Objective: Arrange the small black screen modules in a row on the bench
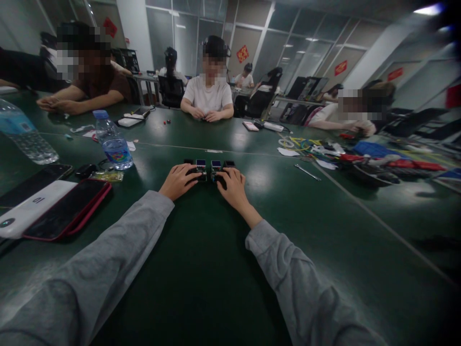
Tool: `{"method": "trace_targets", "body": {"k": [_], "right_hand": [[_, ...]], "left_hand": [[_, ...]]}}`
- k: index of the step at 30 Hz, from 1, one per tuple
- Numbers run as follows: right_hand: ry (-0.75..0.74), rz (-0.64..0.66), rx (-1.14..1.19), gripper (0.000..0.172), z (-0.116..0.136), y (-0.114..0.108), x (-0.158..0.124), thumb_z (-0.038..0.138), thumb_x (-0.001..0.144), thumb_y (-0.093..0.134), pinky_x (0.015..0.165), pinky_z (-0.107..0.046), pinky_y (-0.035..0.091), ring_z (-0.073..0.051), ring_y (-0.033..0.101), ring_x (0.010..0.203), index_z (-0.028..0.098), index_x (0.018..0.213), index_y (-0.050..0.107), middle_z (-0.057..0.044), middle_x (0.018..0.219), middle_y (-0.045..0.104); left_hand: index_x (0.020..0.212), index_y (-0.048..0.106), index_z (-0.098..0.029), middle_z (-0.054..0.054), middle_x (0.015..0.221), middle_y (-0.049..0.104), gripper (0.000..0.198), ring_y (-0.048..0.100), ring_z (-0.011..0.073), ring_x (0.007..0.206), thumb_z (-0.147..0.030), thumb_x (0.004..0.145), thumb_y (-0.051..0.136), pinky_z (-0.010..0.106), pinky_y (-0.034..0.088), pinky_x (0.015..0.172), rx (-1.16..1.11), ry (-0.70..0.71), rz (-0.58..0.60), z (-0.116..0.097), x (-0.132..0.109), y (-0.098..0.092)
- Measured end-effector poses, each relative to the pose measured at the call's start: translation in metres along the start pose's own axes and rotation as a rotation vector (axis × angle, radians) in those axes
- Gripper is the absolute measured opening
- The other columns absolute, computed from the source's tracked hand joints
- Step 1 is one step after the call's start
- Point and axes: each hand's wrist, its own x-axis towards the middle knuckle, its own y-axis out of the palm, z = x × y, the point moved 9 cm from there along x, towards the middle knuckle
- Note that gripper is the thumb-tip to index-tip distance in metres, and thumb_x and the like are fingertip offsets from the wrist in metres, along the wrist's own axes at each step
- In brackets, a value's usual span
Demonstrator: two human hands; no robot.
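Screened modules (pixel 216 165) stand aligned mid-frame, slightly apart — left grip (pixel 181 180) and right grip (pixel 233 189) each curled closed on one, neither yet released.

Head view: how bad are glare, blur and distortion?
Head view: pale glare patches on the green tabletop; head view: right edge smeared, upper-right corner black, far-left bottle slanting outward; head view: modules at left hand and right hand too small to read.

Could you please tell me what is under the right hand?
Partly under the bare right hand, a small dark electronic device with a bluish screen shows; anything the hand covers cannot be seen.
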Motion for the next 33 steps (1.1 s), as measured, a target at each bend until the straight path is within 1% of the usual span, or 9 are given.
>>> {"method": "trace_targets", "body": {"k": [5,12,14,17,19,21,26,30,33], "right_hand": [[0.002,0.011,0.011,0.03,0.0,0.0,0.0,0.028,0.09,0.057,0.1,-0.046,0.031,-0.029,0.036,0.127,0.026,0.12,0.056,-0.008,0.131,0.048],[0.009,0.019,0.019,0.03,0.0,0.001,0.0,0.029,0.09,0.056,0.1,-0.047,0.032,-0.029,0.036,0.127,0.026,0.12,0.056,-0.008,0.131,0.049],[0.008,0.019,0.024,0.034,0.0,0.001,0.0,0.03,0.089,0.057,0.101,-0.048,0.032,-0.03,0.033,0.13,0.027,0.123,0.055,-0.008,0.134,0.046],[0.04,-0.005,0.052,0.049,-0.006,0.002,-0.001,0.034,0.087,0.058,0.104,-0.051,0.03,-0.032,0.027,0.134,0.027,0.134,0.046,-0.01,0.141,0.038],[0.087,-0.02,0.09,0.056,-0.013,0.003,-0.001,0.034,0.085,0.058,0.106,-0.052,0.029,-0.032,0.025,0.136,0.026,0.138,0.041,-0.011,0.143,0.036],[0.122,-0.009,0.133,0.059,-0.02,0.006,-0.002,0.031,0.083,0.058,0.107,-0.053,0.029,-0.032,0.025,0.137,0.024,0.139,0.041,-0.011,0.143,0.036],[0.161,0.012,0.173,0.057,-0.031,0.015,-0.002,0.021,0.08,0.053,0.108,-0.054,0.03,-0.031,0.026,0.137,0.022,0.136,0.043,-0.013,0.143,0.036],[0.226,-0.031,0.151,0.048,-0.042,0.016,-0.003,0.021,0.084,0.051,0.105,-0.056,0.034,-0.032,0.029,0.136,0.019,0.133,0.048,-0.015,0.14,0.039],[0.284,-0.058,0.157,0.047,-0.05,0.016,-0.005,0.022,0.085,0.052,0.105,-0.058,0.036,-0.033,0.033,0.133,0.017,0.131,0.049,-0.017,0.138,0.04]], "left_hand": [[0.134,0.049,-0.023,0.011,0.139,0.051,0.046,0.044,0.03,0.129,-0.034,0.09,0.057,0.051,0.038,0.104,-0.047,-0.048,0.009,0.007,0.0,0.003],[0.134,0.049,-0.024,0.01,0.141,0.049,0.045,0.043,0.0296,0.132,-0.033,0.091,0.055,0.053,0.036,0.108,-0.095,-0.027,0.041,0.002,0.0,0.004],[0.136,0.046,-0.022,0.011,0.142,0.047,0.05,0.042,0.0295,0.133,-0.028,0.088,0.056,0.052,0.035,0.109,-0.127,-0.025,0.039,0.001,0.0,0.002],[0.141,0.039,-0.018,0.012,0.144,0.045,0.062,0.039,0.0284,0.135,-0.019,0.082,0.057,0.051,0.032,0.114,-0.182,-0.01,0.042,0.001,0.0,0.002],[0.143,0.035,-0.017,0.013,0.144,0.044,0.064,0.038,0.0279,0.136,-0.016,0.081,0.054,0.051,0.03,0.116,-0.206,-0.007,0.044,0.002,0.0,0.003],[0.144,0.033,-0.017,0.012,0.146,0.042,0.063,0.037,0.0275,0.138,-0.014,0.083,0.051,0.052,0.029,0.117,-0.212,-0.012,0.055,0.003,0.0,0.006],[0.144,0.033,-0.016,0.013,0.145,0.042,0.061,0.037,0.0282,0.138,-0.013,0.084,0.048,0.055,0.027,0.117,-0.204,-0.019,0.07,0.004,-0.001,0.01],[0.143,0.034,-0.016,0.014,0.144,0.045,0.061,0.038,0.0284,0.137,-0.014,0.084,0.049,0.056,0.028,0.116,-0.211,-0.027,0.067,0.006,-0.001,0.01],[0.142,0.035,-0.016,0.014,0.143,0.046,0.061,0.039,0.0284,0.137,-0.015,0.083,0.05,0.057,0.029,0.116,-0.211,-0.029,0.07,0.006,-0.001,0.011]]}}
